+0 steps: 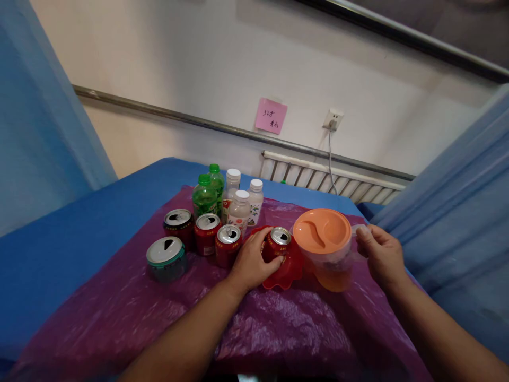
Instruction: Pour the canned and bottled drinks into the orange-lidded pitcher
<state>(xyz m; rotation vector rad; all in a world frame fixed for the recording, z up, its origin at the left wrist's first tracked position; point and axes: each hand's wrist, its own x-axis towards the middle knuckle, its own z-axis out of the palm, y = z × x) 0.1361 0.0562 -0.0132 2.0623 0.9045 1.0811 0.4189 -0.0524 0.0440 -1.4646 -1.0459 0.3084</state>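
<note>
My left hand [254,257] is wrapped round a red drink can [277,245] with an opened top. Beneath that can is a red scalloped dish or funnel [292,273]; its middle is hidden. My right hand [379,252] is closed on the clear handle of a plastic pitcher [334,273], which has an orange lid [323,231] and some orange-brown liquid low inside. The pitcher looks slightly tilted, its lid edge close to the can. Left of my left hand stand more opened cans, among them a red can [228,249] and a wide teal can [167,262].
Behind the cans stand green-capped bottles [204,199] and white-capped bottles [240,209]. Purple plastic sheeting [167,323] covers part of the blue surface [119,196]. A radiator [310,172] and a plugged socket [333,120] are on the wall; blue curtains [457,201] hang at both sides.
</note>
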